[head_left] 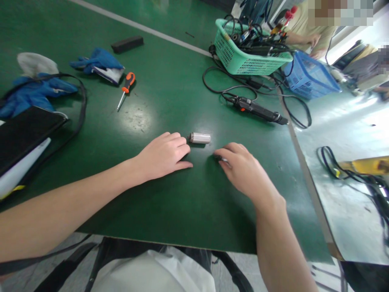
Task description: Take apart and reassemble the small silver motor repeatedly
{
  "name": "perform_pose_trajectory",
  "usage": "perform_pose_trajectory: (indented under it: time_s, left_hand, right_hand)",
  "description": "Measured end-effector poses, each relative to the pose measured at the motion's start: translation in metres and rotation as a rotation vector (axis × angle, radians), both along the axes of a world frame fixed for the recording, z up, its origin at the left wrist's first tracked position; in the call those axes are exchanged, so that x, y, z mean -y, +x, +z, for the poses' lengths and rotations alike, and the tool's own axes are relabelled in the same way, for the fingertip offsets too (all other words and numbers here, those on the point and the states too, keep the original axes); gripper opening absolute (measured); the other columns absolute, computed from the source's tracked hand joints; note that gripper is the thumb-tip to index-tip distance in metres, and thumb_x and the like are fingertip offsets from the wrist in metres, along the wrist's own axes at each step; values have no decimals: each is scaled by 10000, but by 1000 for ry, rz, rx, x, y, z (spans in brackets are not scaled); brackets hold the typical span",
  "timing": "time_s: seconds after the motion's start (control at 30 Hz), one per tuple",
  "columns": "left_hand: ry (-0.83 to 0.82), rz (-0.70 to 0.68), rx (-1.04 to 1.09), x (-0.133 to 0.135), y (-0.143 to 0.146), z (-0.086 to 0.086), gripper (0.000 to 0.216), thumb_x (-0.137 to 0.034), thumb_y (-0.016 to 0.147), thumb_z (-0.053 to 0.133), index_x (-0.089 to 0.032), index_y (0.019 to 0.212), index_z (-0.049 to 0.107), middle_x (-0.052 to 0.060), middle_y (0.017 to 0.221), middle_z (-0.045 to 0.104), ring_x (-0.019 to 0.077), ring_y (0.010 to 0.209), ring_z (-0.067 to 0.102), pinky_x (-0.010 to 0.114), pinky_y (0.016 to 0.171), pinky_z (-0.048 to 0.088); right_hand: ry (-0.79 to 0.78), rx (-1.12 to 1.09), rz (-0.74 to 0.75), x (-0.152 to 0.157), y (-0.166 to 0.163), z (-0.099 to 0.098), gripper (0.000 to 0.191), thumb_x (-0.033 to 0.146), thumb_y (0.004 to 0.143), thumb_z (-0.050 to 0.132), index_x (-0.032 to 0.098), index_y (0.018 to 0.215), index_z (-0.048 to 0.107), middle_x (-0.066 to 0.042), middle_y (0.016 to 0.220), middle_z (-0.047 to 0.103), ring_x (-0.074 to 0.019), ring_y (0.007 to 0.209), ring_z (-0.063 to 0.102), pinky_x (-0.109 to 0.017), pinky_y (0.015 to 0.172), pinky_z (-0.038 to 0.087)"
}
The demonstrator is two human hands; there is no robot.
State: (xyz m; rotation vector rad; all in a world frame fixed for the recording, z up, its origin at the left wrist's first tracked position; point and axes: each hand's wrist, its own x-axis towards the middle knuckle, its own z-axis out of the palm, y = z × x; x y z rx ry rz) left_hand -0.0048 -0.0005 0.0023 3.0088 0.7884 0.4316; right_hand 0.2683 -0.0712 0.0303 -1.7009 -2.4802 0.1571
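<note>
A short silver metal cylinder (199, 138) lies on its side on the green table (170, 211), between my two hands. My left hand (165, 156) rests just left of it, fingers bent down toward the tabletop and thumb held apart. Nothing shows in that hand, though its fingertips are partly hidden. On the other side, my right hand (240, 168) is closed, pinching a small dark piece with a shiny metal part (224, 159) low over the table. Fingers cover most of this piece, so its kind is unclear.
An orange-and-black screwdriver (126, 90), blue gloves (100, 63) and a dark block (127, 44) lie at the far left. A corded black power screwdriver (255, 109) lies right, before a green basket (252, 65) of tools and a blue basket (313, 77). People sit beyond.
</note>
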Motion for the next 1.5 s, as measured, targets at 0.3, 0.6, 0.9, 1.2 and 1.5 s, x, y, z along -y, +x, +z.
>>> perform_pose_trajectory:
  time_s: [0.3, 0.6, 0.9, 1.2, 1.5]
  left_hand:
    - [-27, 5, 7, 1, 0, 0, 307, -441, 1000, 635, -155, 911, 701, 73, 934, 674, 220, 888, 586, 345, 779, 430]
    - [-16, -6, -15, 1, 0, 0, 289, -424, 999, 637, -155, 910, 693, 73, 937, 677, 224, 900, 591, 345, 793, 443]
    - [-9, -21, 5, 1, 0, -1, 276, -395, 1010, 612, -154, 902, 693, 76, 923, 676, 220, 895, 587, 343, 796, 445]
    - [-16, -22, -1, 0, 0, -1, 273, -387, 1016, 595, -155, 905, 689, 79, 927, 672, 226, 898, 587, 354, 792, 451]
    - [9, -29, 21, 3, 1, -2, 285, -337, 1038, 518, -155, 916, 702, 84, 898, 676, 230, 892, 598, 367, 802, 458]
  right_hand:
    - [-118, 163, -643, 7, 144, 0, 323, 319, 877, 589, 226, 1101, 802, -154, 988, 764, -308, 864, 688, -438, 770, 474]
    - [-107, 96, -748, 9, 135, 5, 322, 485, 899, 593, 261, 987, 806, -156, 935, 754, -317, 844, 677, -442, 773, 443]
    - [-92, 88, -704, 9, 138, 4, 273, 358, 870, 583, 260, 985, 810, -149, 947, 763, -319, 866, 688, -444, 799, 456]
    - [22, 94, -747, 8, 116, 12, 475, 489, 922, 568, 166, 1220, 750, -213, 1120, 754, -366, 1061, 689, -471, 895, 479]
    - [251, -154, -86, -34, -24, 11, 667, 216, 854, 604, 185, 1509, 485, -177, 1521, 524, -370, 1386, 491, -565, 1132, 438]
